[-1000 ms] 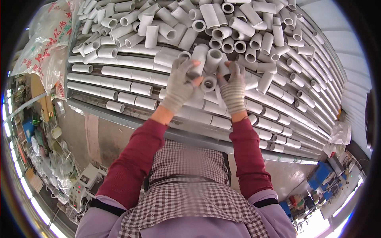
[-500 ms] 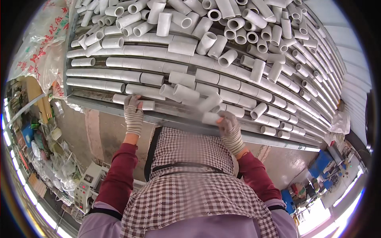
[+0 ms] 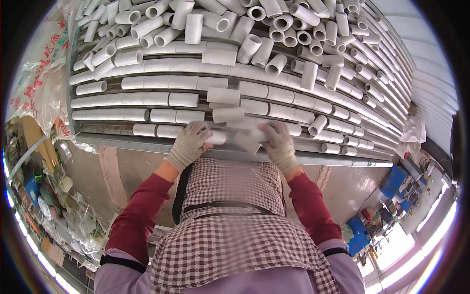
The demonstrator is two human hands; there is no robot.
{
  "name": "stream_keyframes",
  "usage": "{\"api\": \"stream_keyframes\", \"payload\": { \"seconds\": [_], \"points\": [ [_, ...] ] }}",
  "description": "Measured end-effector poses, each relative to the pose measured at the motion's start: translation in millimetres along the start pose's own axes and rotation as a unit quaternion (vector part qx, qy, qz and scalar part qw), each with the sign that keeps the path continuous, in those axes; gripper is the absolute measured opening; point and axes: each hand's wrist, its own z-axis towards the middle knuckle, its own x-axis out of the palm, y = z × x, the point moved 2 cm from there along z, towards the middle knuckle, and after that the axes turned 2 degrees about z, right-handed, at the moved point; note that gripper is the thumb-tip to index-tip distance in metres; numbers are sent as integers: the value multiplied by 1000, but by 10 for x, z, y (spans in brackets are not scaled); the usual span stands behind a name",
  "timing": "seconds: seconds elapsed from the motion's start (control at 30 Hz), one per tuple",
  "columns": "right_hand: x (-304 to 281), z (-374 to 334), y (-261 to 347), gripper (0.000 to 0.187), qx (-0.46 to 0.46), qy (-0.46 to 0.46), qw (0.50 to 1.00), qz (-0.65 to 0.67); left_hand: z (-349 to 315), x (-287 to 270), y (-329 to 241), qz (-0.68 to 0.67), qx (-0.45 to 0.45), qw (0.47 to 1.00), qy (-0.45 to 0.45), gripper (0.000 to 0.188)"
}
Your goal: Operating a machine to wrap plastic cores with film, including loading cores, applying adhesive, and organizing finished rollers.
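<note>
Both my hands wear grey-white striped work gloves and reach over the near edge of a rack (image 3: 122, 142) of short white tubes. My left hand (image 3: 192, 143) is closed round a white tube (image 3: 216, 137) in the nearest row, to the right of two tubes (image 3: 169, 131) lying end to end. My right hand (image 3: 278, 144) grips another white tube (image 3: 257, 135), smeared by motion. Between the hands a tilted tube (image 3: 246, 143) is blurred too; whether a hand touches it I cannot tell. A loose tube (image 3: 228, 115) lies just beyond.
Long rows of tubes (image 3: 161, 65) run across the rack, with a loose heap (image 3: 235, 24) at the back. Plastic sheeting (image 3: 41, 88) hangs on the left. Blue bins (image 3: 359, 235) stand at the lower right. Clear bags (image 3: 83, 220) are piled at the lower left.
My left hand has moved right along the nearest row, leaving two tubes end to end behind it. My right hand has shifted slightly farther in with its tube. Loose tubes between the hands have moved.
</note>
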Motion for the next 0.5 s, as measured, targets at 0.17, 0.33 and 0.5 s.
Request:
{"api": "stream_keyframes", "payload": {
  "seconds": [0.17,0.33,0.5],
  "points": [
    [-126,-967,-975,56,201,-159,962,-96,-346,-10,370,141,-32,989,-12,34],
    [202,-797,-559,64,105,-195,972,-85,441,94,-488,113,25,991,-67,43],
    [402,-247,317,61,33,41,994,-91,652,283,-319,149,64,987,-9,46]
  ]
}}
